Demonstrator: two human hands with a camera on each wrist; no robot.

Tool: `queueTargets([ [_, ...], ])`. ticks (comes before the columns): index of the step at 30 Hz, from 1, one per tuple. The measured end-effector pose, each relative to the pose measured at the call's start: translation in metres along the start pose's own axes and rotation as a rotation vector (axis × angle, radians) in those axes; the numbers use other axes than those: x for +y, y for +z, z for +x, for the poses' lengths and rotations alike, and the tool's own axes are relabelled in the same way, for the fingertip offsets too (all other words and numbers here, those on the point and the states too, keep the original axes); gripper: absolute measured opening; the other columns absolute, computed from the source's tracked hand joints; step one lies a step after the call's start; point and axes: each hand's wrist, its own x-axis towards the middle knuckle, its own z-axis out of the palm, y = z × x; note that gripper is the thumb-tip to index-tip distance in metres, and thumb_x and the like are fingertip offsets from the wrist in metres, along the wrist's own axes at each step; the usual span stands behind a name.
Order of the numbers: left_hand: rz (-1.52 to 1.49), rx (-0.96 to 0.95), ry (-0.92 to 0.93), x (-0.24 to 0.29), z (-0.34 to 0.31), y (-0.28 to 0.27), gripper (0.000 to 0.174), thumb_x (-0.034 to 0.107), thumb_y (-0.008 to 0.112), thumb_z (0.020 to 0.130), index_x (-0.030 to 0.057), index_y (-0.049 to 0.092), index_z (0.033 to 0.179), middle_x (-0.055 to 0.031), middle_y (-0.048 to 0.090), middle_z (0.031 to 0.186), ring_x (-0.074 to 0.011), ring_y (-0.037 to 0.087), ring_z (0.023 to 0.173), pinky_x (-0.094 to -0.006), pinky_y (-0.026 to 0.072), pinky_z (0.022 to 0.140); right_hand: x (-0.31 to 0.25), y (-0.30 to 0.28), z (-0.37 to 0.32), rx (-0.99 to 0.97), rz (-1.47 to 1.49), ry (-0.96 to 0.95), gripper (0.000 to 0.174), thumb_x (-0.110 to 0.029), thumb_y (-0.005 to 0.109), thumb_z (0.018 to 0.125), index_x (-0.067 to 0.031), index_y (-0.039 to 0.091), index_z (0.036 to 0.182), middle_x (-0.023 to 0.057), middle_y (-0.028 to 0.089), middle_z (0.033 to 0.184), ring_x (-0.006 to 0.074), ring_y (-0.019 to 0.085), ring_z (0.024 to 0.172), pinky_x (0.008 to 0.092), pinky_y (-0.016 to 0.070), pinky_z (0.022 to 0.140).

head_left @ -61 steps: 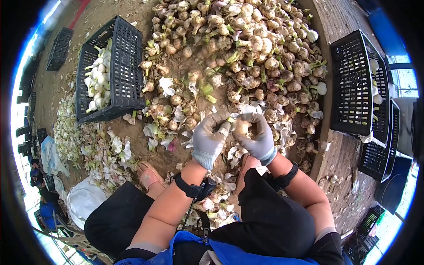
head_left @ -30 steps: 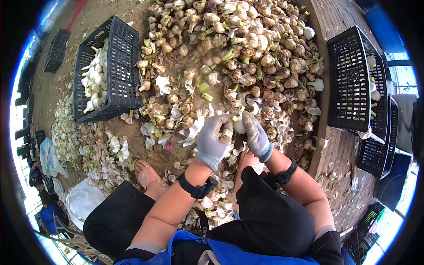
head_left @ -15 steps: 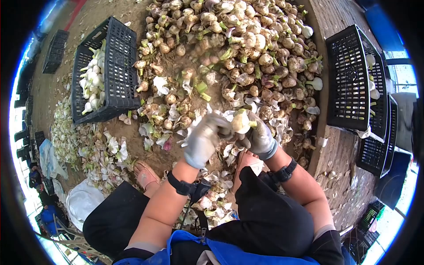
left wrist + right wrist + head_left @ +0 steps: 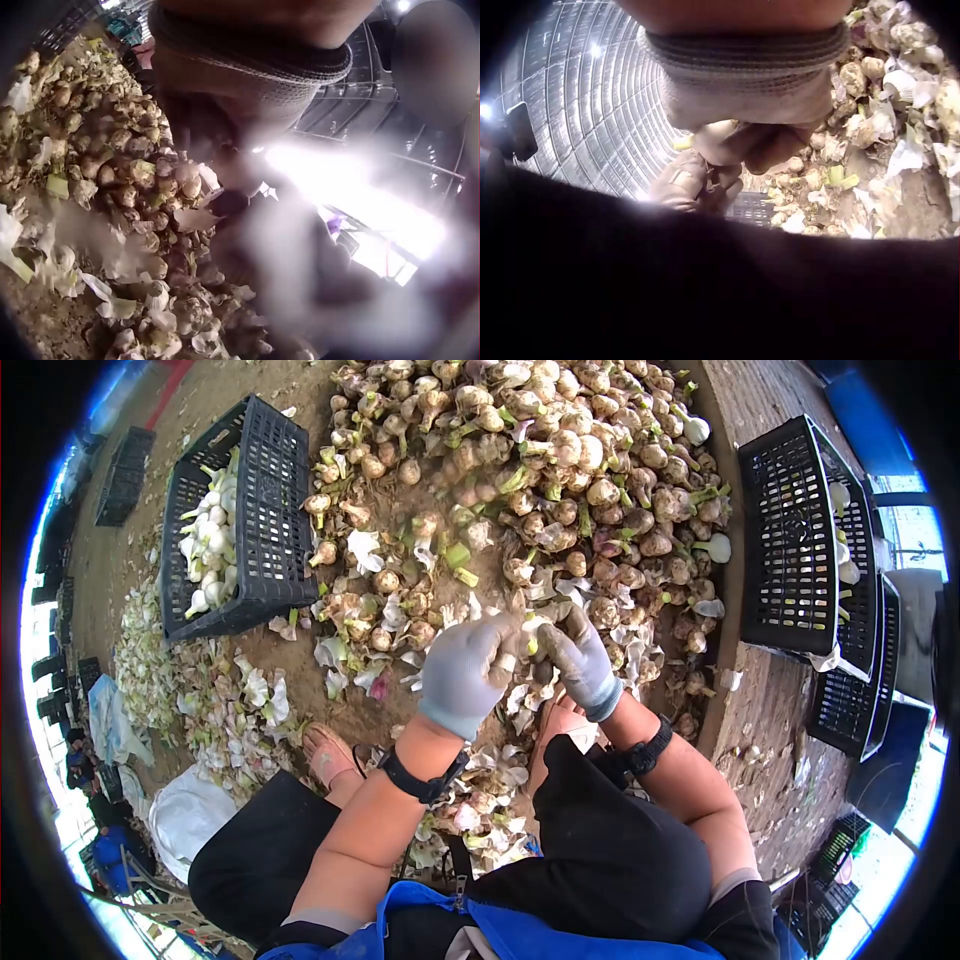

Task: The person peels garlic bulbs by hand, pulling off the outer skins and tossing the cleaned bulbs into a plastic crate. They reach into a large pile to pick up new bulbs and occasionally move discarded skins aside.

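Note:
Between my two gloved hands, in front of my knees, is a pale garlic bulb (image 4: 534, 632) with a short green stem, mostly covered by fingers. My right hand (image 4: 582, 662) grips it from the right, its fingers curled round it. From the other side my left hand (image 4: 466, 668), fingers bent, pinches at the bulb's outer skin. In the right wrist view the stem (image 4: 682, 142) pokes out beside the curled left fingers (image 4: 684, 184). The left wrist view is dark and glaring, with the bulb hidden.
A large heap of unpeeled garlic (image 4: 570, 450) lies ahead. Black crates with clean white bulbs stand left (image 4: 275, 500) and right (image 4: 790, 545). Peeled skins (image 4: 235, 710) cover the ground at left and between my feet. A wooden board (image 4: 722, 700) edges the heap at right.
The brown outer layer has come off the bulb, which shows white. Half a second ago it sat exposed in the right hand; now both hands close round it, left hand nearer.

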Motion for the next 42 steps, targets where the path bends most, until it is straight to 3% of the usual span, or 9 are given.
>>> queueTargets([
  [2,-0.548,-0.005,-0.498,0.006,0.002,0.004,0.018,0.005,0.058,0.091,0.0009,0.06,0.108,-0.0075,0.066,0.1,-0.0138,0.063,0.094,-0.0277,0.0498,0.077,-0.001,-0.002,-0.001,-0.05,0.033,0.019,0.021,-0.019,0.054,0.094,-0.0025,0.047,0.106,0.0061,0.061,0.076,0.011,0.056,0.05,0.0225,0.0428,0.042],
  [5,-0.638,-0.009,-0.563,-0.019,0.0,0.005,0.021,0.004,0.055,0.093,0.0004,0.056,0.113,-0.0057,0.062,0.103,-0.0109,0.059,0.098,-0.0266,0.0486,0.079,0.0,0.001,-0.001,-0.096,0.143,-0.038,0.02,-0.017,0.052,0.094,-0.0027,0.047,0.107,0.0058,0.061,0.075,0.0112,0.056,0.05,0.0228,0.0434,0.043],
  [10,-0.455,-0.071,-0.258,-0.015,-0.005,0.002,0.024,0.007,0.06,0.089,-0.0015,0.054,0.111,-0.0069,0.06,0.107,-0.0127,0.058,0.092,-0.0267,0.0469,0.082,0.001,-0.001,0.001,-0.061,0.11,-0.017,0.019,-0.015,0.051,0.094,-0.0026,0.048,0.108,0.0065,0.061,0.078,0.0113,0.055,0.05,0.0226,0.0439,0.045],
  [15,-0.312,-0.139,-0.305,-0.014,-0.002,-0.005,0.022,0.004,0.057,0.089,-0.0028,0.054,0.11,-0.0081,0.061,0.105,-0.0138,0.058,0.093,-0.0277,0.0462,0.086,-0.007,-0.006,-0.004,-0.083,0.169,0.063,0.018,-0.014,0.053,0.093,-0.0023,0.049,0.106,0.0077,0.062,0.08,0.0107,0.055,0.051,0.0223,0.0443,0.045],
  [21,-0.432,-0.032,-0.222,-0.032,0.007,0.0,0.033,-0.004,0.055,0.082,-0.0015,0.051,0.115,-0.0114,0.06,0.104,-0.0161,0.058,0.097,-0.0325,0.0469,0.086,-0.004,-0.008,-0.007,-0.554,0.064,0.101,0.024,-0.012,0.061,0.087,-0.0004,0.05,0.105,0.0094,0.062,0.088,0.0135,0.061,0.055,0.0234,0.0514,0.051],
  [24,0.456,-0.177,-0.401,-0.041,0.008,0.0,0.045,-0.009,0.059,0.074,0.0041,0.05,0.116,-0.0093,0.056,0.111,-0.0197,0.057,0.098,-0.0338,0.0461,0.09,0.002,-0.001,-0.008,-0.446,0.053,0.084,0.024,-0.008,0.062,0.087,0.0003,0.047,0.103,0.0107,0.061,0.092,0.0159,0.065,0.067,0.0264,0.055,0.059],
  [29,-0.683,-0.208,-0.406,-0.013,-0.015,-0.01,0.048,-0.003,0.071,0.075,0.0014,0.044,0.115,-0.0073,0.054,0.106,-0.0153,0.053,0.1,-0.0298,0.0438,0.091,0.017,-0.005,-0.001,-0.055,-0.017,-0.101,0.027,0.001,0.064,0.083,-0.0003,0.045,0.102,0.0063,0.057,0.091,0.0118,0.061,0.082,0.0272,0.0539,0.072],
  [34,-0.445,0.262,-0.277,-0.005,-0.02,0.01,0.023,0.003,0.072,0.076,0.0033,0.056,0.093,-0.0078,0.062,0.087,-0.0203,0.063,0.081,-0.033,0.0512,0.073,0.018,0.005,0.002,-0.042,-0.058,-0.23,0.022,-0.001,0.061,0.083,0.0005,0.048,0.102,0.0047,0.057,0.09,0.0086,0.058,0.08,0.0241,0.0499,0.07],
  [42,0.009,0.099,0.029,-0.001,-0.017,-0.005,0.02,-0.005,0.07,0.069,0.0032,0.058,0.083,-0.0103,0.061,0.082,-0.0261,0.062,0.078,-0.0314,0.0496,0.07,-0.005,0.005,-0.005,0.091,-0.71,-0.299,0.022,-0.017,0.064,0.08,0.0008,0.059,0.091,0.0117,0.064,0.074,0.0178,0.063,0.064,0.0298,0.0497,0.062],
])
